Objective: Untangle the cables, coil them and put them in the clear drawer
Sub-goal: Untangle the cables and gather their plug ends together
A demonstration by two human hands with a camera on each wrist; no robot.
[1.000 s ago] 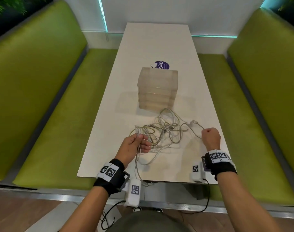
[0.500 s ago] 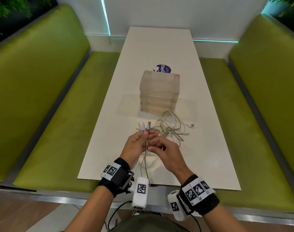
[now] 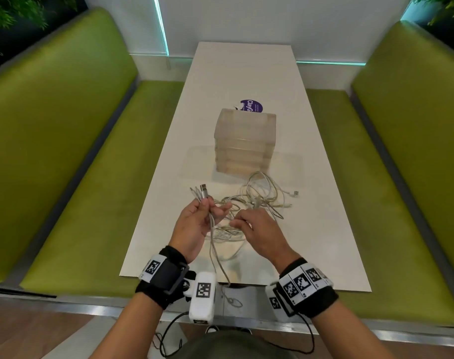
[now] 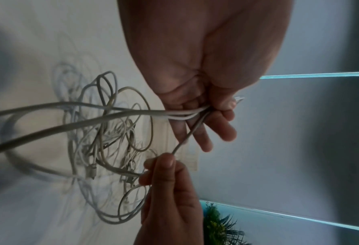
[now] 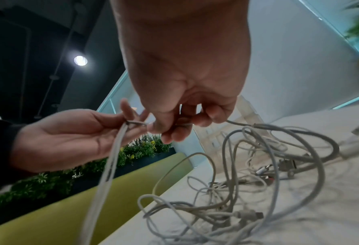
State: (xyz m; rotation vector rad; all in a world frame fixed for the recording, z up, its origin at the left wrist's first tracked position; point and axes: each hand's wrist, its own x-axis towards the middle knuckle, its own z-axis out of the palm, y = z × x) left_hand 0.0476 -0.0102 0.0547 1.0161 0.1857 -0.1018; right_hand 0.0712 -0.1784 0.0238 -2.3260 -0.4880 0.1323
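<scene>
A tangle of white and grey cables [image 3: 259,200] lies on the white table [image 3: 311,242] in front of a clear stacked drawer unit [image 3: 244,143], whose drawers look closed. My left hand [image 3: 210,207] pinches a bundle of several cable ends, their plugs [image 3: 202,194] sticking up above the fingers. My right hand [image 3: 237,221] pinches one grey strand just right of the left hand. In the left wrist view the strand [image 4: 187,137] runs taut from my left hand [image 4: 212,109] to my right hand [image 4: 164,160]. The right wrist view shows the right hand [image 5: 174,127] gripping it above the tangle [image 5: 247,182].
Green benches [image 3: 78,177] [image 3: 407,177] flank the table. A purple sticker [image 3: 251,106] lies behind the drawer unit. One loose plug [image 3: 295,193] points right from the tangle. Cable tails [image 3: 228,294] hang over the table's near edge.
My right hand let go of a cable at the right, came across to the left hand, and now pinches a strand there. The left hand rose a little with its bundle.
</scene>
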